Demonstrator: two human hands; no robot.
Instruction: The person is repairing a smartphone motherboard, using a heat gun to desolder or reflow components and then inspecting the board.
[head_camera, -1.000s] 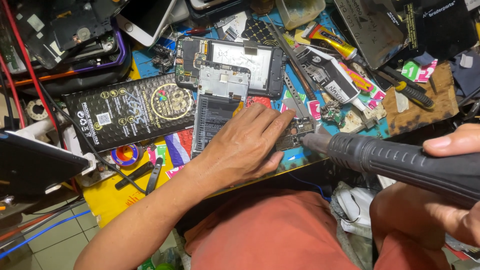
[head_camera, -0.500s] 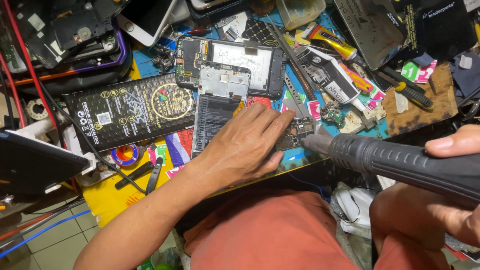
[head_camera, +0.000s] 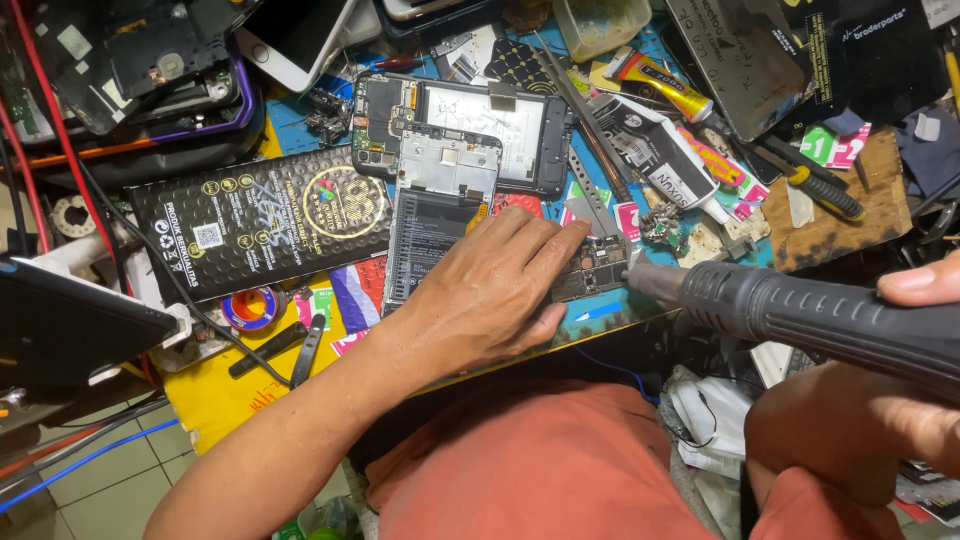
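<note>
Nearest us, our right hand has its grip clenched around the black handle of a hot-air gun, thumb on top, its metal nozzle aimed at a small phone circuit board. The board lies at the worktop's front edge, just beside the nozzle tip. Our left hand rests flat, grip released, fingertips pressing the board down. Beyond it lie an opened phone, a black battery pack and screwdrivers.
</note>
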